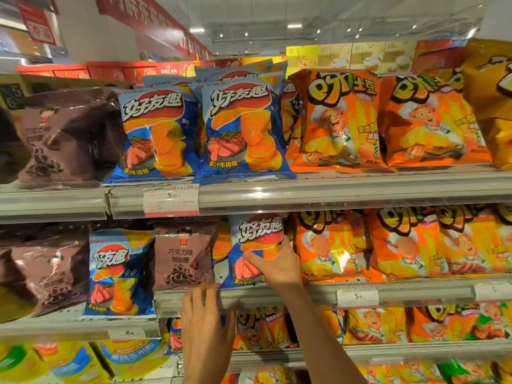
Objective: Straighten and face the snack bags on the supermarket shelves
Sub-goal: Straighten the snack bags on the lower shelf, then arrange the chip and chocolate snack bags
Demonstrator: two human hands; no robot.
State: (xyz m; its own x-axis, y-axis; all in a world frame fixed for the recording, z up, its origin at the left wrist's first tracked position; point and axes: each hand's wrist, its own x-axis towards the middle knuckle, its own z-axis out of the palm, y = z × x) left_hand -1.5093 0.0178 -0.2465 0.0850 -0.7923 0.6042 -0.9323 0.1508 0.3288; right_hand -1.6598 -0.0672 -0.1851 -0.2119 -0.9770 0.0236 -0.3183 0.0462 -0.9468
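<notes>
Snack bags fill three visible shelves, and the one in hand is a blue steak-flavour crisp bag (256, 249) on the middle shelf. The right hand (273, 266) grips it, fingers (253, 261) curled over its front face and lower right side, the bag standing upright and facing out. The left hand (206, 322) sits lower, its fingers straight and resting against the middle shelf's front rail (304, 293), just below the brown chocolate ring bag (182, 259); it holds nothing.

Beside these, the middle shelf looks only half sorted. The chocolate ring bag stands between two blue bags, the other blue crisp bag (117, 273) sitting lower and further forward to the left, so flavours seem mixed and the fronts uneven. The orange potato-stick bags (329, 245) to the right lean and overlap.

On the top shelf, the two blue front bags (243, 128) face out but tilt slightly, and the orange bags (340, 120) look fairly neat. By this showing, much of the facing remains, chiefly on the middle row.
</notes>
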